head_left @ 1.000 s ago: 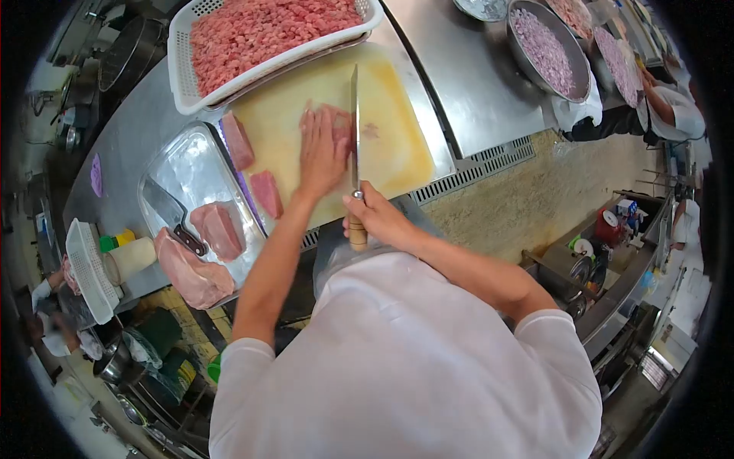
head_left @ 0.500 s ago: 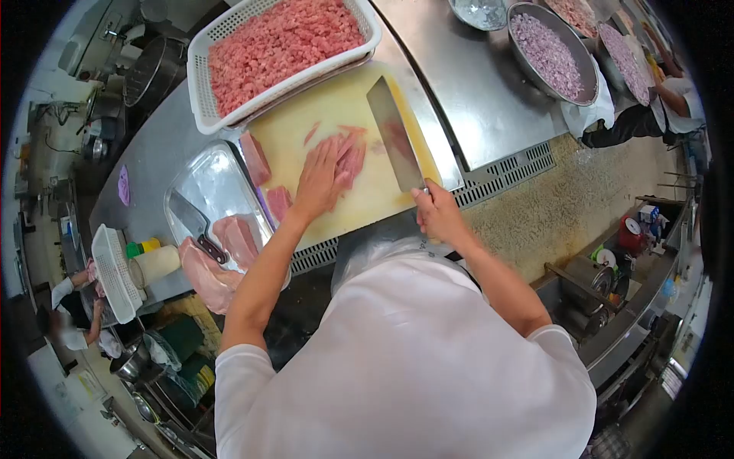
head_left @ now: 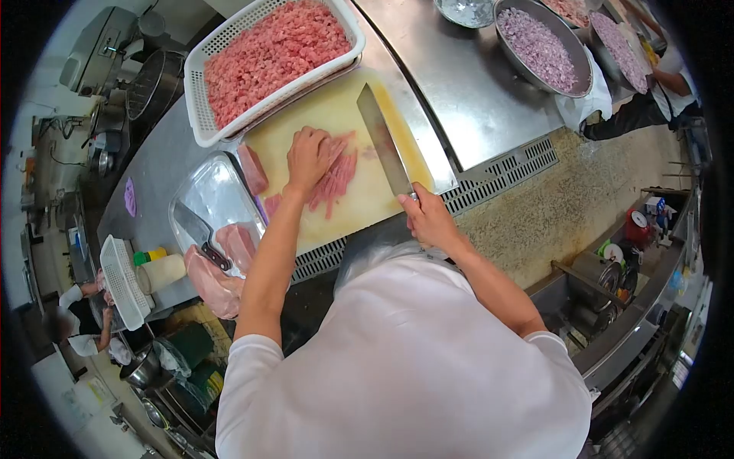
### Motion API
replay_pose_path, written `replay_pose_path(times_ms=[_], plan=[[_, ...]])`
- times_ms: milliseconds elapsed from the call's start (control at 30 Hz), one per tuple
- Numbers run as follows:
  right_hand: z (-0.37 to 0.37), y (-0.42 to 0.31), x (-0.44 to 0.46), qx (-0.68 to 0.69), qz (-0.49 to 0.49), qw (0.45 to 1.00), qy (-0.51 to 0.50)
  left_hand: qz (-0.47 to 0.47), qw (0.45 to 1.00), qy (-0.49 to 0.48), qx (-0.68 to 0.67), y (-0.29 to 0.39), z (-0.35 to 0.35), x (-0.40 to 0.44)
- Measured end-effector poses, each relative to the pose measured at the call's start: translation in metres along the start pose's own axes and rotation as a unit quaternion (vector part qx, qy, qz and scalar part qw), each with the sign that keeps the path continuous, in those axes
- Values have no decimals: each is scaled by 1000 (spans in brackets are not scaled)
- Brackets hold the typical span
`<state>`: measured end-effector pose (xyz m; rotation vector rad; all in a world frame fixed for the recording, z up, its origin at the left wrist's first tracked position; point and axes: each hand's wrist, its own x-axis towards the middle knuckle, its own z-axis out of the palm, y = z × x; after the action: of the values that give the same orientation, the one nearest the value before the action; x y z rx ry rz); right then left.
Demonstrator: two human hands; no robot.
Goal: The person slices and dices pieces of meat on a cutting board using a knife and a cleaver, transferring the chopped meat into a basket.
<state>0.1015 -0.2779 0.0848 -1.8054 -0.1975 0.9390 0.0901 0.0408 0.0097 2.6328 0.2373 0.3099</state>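
My right hand (head_left: 430, 218) is closed round the handle of a wide cleaver (head_left: 382, 136), whose blade lies over the right side of the yellowish cutting board (head_left: 306, 231). My left hand (head_left: 307, 159) has its fingers curled at the left edge of a pile of sliced pink meat (head_left: 336, 180); its fingertips are partly hidden. A thick block of meat (head_left: 253, 169) rests at the board's left edge, and a smaller piece (head_left: 272, 204) is partly behind my left forearm. Left of the board, a clear tray (head_left: 218, 183) holds a second knife (head_left: 200, 233) and large raw pieces (head_left: 212, 284).
A white basket of minced meat (head_left: 189, 99) stands at the board's far edge. Bowls of chopped onion (head_left: 589, 80) are on the steel table (head_left: 474, 107) at right. A white basket (head_left: 115, 268) and a tub (head_left: 164, 274) sit at left. Other people work at both sides.
My left hand has gone from flat on the meat to curled at its left side, and the slices are more spread out. The cleaver stays in my right hand, shifted slightly left.
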Motion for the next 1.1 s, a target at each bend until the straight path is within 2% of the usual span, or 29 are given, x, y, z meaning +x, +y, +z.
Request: replay_pose_path(times_ms=[133, 233, 267, 367, 467, 533, 633, 733, 833, 1100], plan=[[7, 16, 7, -59, -64, 996, 14, -65, 997, 22, -29, 21, -7, -30], [12, 20, 9, -70, -114, 991, 19, -68, 988, 124, 57, 42, 14, -34], [11, 18, 9, -68, -127, 989, 19, -68, 989, 120, 45, 43, 16, -35], [3, -4, 7, 28, 63, 997, -42, -85, 991, 101, 13, 43, 14, -29], [-6, -8, 11, 44, 85, 993, -64, -100, 993, 64, -5, 31, 9, -21], [-2, 1, 18, 44, 82, 994, -63, -74, 995, 65, 1, 21, 9, 2], [-3, 1, 23, 42, 70, 995, -59, -79, 996, -31, 10, 27, 8, 32], [2, -4, 16, 34, 56, 997, -51, -60, 996, -59, 20, 20, 5, 45], [4, -7, 14, 21, 48, 997, -55, -42, 997, -67, 20, 8, 1, 45], [7, -17, 6, 24, 45, 998, -35, -91, 995, -19, 34, -6, -5, 6]])
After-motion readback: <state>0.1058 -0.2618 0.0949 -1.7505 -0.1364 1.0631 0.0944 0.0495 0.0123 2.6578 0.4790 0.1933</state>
